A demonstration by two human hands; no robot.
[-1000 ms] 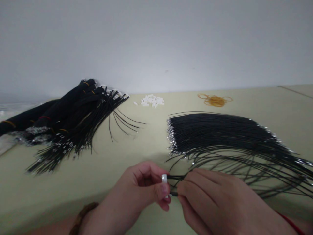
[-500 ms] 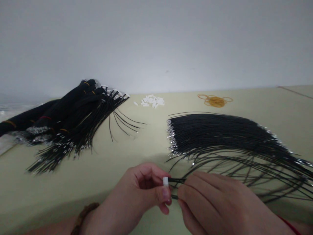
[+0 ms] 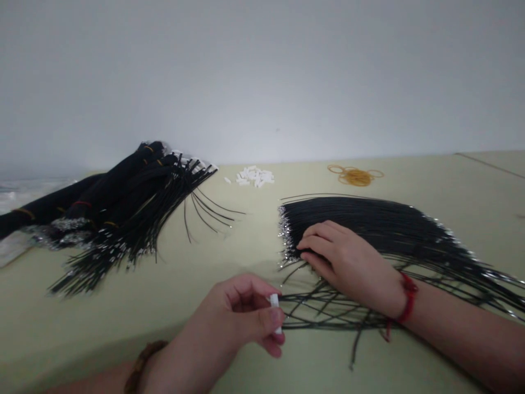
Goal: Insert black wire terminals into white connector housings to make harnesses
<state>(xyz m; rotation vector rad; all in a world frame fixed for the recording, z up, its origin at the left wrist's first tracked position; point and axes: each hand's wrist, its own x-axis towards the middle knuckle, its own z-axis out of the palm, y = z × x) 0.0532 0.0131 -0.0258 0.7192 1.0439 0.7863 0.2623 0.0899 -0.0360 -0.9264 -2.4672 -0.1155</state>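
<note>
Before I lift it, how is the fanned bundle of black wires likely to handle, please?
These thin wires look floppy: strands splay loose below the right hand, so they may snag. No band shows around them, so they could slide apart.

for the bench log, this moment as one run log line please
left hand: pinches white connector | right hand: rests on black wire bundle | nearby: loose white connectors, rubber bands

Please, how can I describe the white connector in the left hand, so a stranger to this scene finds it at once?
On the pale green table, look at the left hand with the wooden bead bracelet, just before the fan of black wires. Between its thumb and fingers is one white connector. Unlike the loose pile at the table's back, it is held up alone.
</note>
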